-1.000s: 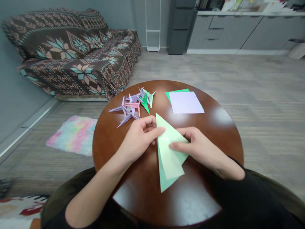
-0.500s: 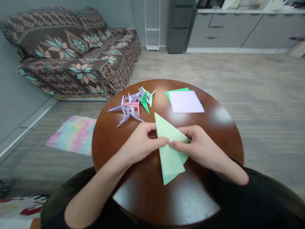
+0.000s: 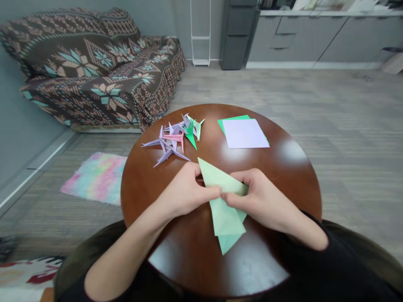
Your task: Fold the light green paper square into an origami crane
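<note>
A pale green sheet of origami paper (image 3: 227, 218), folded into pointed layers, is held above the near half of the round table. My left hand (image 3: 192, 191) pinches its left edge, thumb on top and fingers behind. From the right, my right hand (image 3: 255, 193) grips the opposite edge the same way. The two thumb tips nearly meet at the middle of the paper. Fingers behind the sheet are partly hidden. Beyond my left hand lies a pile of folded paper cranes (image 3: 173, 140) in purple, pink and green.
Flat square sheets, a lilac one (image 3: 245, 133) over a green one (image 3: 234, 117), lie at the table's back right. The brown round table (image 3: 289, 180) has a curved edge. A patterned sofa (image 3: 103, 75) and a fluffy rug (image 3: 94, 178) are to the left.
The green paper has tilted, its upper tip moving left and down. Its lower layers have spread, with a second point now showing lower. Both hands have shifted slightly and kept their hold.
</note>
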The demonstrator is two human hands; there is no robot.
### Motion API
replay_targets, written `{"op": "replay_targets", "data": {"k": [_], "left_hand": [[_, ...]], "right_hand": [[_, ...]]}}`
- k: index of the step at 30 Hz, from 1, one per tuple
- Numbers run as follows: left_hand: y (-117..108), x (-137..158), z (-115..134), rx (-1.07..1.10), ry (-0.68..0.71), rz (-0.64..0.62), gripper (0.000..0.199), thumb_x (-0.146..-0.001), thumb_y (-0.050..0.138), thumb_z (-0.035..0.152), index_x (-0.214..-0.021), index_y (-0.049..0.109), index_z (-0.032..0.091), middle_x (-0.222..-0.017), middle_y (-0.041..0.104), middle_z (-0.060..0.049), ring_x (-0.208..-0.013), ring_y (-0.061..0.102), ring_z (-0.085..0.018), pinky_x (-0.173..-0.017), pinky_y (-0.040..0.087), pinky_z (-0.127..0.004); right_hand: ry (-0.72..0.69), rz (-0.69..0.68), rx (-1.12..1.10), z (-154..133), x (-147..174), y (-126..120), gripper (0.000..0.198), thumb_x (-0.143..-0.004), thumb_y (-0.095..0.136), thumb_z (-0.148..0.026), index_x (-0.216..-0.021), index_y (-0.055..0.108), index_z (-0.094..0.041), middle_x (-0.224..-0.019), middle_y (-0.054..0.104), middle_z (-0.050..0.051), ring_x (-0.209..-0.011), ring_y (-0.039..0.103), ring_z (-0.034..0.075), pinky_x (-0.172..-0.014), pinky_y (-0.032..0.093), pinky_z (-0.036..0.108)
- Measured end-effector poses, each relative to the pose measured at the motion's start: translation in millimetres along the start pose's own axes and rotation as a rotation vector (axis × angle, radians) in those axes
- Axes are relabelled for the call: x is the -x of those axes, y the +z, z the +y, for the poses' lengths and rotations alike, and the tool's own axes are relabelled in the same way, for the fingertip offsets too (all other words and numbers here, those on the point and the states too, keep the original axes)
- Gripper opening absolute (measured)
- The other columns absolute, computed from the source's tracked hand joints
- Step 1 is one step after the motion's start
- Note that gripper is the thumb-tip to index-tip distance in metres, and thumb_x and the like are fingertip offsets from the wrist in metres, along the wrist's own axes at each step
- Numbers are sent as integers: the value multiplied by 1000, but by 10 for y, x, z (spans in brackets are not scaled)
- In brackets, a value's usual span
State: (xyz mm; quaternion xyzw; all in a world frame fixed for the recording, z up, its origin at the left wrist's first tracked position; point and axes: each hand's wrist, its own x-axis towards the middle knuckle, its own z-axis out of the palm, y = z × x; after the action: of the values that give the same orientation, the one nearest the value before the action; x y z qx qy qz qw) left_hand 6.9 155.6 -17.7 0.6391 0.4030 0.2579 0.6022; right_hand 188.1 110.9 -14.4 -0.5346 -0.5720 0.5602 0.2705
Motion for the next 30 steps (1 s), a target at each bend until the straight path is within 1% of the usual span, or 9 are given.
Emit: {"op": "replay_targets", "data": {"k": [4, 9, 15, 18, 20, 21, 22, 26, 30], "left_hand": [[-66, -11, -7, -60, 7, 1, 6, -65, 66, 12, -63, 61, 14, -59, 55, 4, -56, 48, -9, -52, 35, -19], [-165, -42, -44, -129, -51, 30, 6, -67, 67, 19, -68, 68, 14, -58, 59, 2, -51, 47, -9, -49, 33, -20], [-286, -76, -92, -170, -27, 30, 5, -66, 67, 19, -64, 69, 14, -59, 64, 0, -54, 53, -11, -52, 39, -21], [-389, -103, -137, -168, 21, 139, 4, -67, 68, 18, -66, 69, 14, -61, 63, -1, -56, 53, -11, -52, 39, -21], [-409, -111, -150, -68, 84, 256, 7, -71, 70, 21, -70, 70, 14, -61, 60, -1, -55, 51, -10, -51, 39, -20], [-391, -106, -144, -22, 95, 265, 9, -72, 72, 23, -73, 70, 14, -63, 61, -1, -55, 51, -9, -51, 40, -20], [-354, -96, -128, 16, 91, 225, 11, -75, 72, 25, -76, 71, 14, -66, 62, -1, -57, 53, -10, -53, 42, -20], [-127, -25, -25, 113, 29, -97, 20, -82, 70, 33, -82, 70, 14, -67, 62, -1, -60, 56, -12, -57, 48, -22], [-44, 0, -9, 108, 13, -80, 24, -81, 73, 29, -66, 61, 14, -58, 59, 2, -53, 53, -9, -53, 45, -20]], "right_hand": [[29, -42, 43, 20, 38, -41, 11, -76, 61, -19, -67, 56, -16, -59, 44, -5, -53, 37, 9, -45, 28, 21], [76, -92, 75, 88, 109, -134, 13, -76, 62, -20, -65, 55, -17, -58, 46, -5, -51, 38, 8, -43, 28, 20], [154, -146, 60, 181, 217, -307, 10, -78, 64, -22, -69, 61, -16, -61, 54, -2, -51, 45, 10, -44, 35, 21], [217, -155, 85, 218, 264, -421, 9, -77, 66, -22, -71, 65, -16, -61, 58, -1, -52, 49, 12, -46, 38, 22], [231, -136, 45, 235, 270, -473, 13, -77, 69, -26, -72, 67, -15, -63, 62, 0, -53, 52, 13, -47, 40, 23], [229, -133, 13, 240, 262, -484, 14, -78, 71, -27, -74, 68, -14, -65, 64, 1, -55, 54, 14, -49, 41, 23], [224, -133, -25, 240, 249, -485, 15, -77, 72, -28, -76, 70, -13, -67, 66, 2, -57, 56, 14, -50, 43, 24], [186, -143, -131, 220, 161, -406, 18, -76, 76, -28, -84, 74, -11, -74, 71, 4, -61, 60, 15, -55, 47, 24], [152, -187, -155, 200, 83, -299, 21, -80, 73, -32, -88, 74, -12, -77, 72, 3, -63, 61, 15, -58, 47, 24]]}}
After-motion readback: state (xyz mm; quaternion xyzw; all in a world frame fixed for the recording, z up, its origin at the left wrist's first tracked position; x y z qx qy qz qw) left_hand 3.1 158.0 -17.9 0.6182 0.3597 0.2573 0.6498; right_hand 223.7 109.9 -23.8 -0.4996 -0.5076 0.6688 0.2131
